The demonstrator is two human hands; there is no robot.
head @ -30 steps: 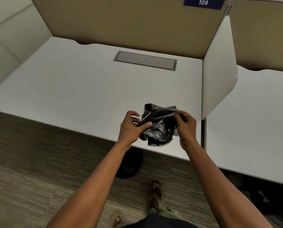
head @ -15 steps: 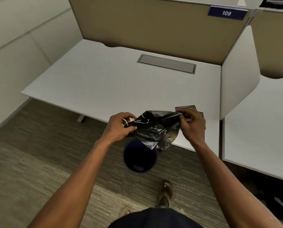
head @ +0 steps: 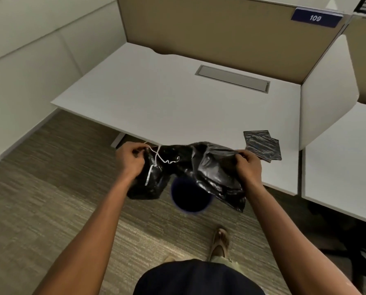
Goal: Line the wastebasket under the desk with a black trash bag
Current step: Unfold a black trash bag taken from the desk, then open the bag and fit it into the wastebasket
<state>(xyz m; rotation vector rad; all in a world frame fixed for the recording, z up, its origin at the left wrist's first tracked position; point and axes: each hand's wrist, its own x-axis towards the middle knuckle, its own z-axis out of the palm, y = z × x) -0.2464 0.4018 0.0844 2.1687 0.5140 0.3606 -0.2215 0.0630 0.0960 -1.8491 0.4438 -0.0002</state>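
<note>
Counts: two hands, one black trash bag (head: 201,167) in hand, one wastebasket (head: 189,199), and what looks like two more folded bags (head: 263,145) stacked flat on the surface (head: 167,103) near its front right corner. One shoe (head: 220,243) visible on the carpet (head: 39,199).

Left hand (head: 131,161) – fingers closed on the left end of the bag, where the white drawstring (head: 158,158) comes out. Right hand (head: 248,167) – fingers pinched shut on the right end of the bag's top edge. The bag spans between the two grips, top edge pulled roughly level, the rest hanging crumpled below in two lobes. It's held in the air just in front of the surface's front edge, not touching it.

The wastebasket stands on the carpet directly below the bag, between the two hands in the view; its dark round opening shows under the sagging middle, partly covered by the right lobe. The bag isn't in it yet. It sits just out in front of the surface's edge rather than under it.

Versus 0.5 s ago: the hands have moved further apart and the bag is stretched out wider, less balled up. The folded bags on the surface were mostly hidden behind the right hand then – now fully in view. The wastebasket hasn't moved relative to the surface.
</note>
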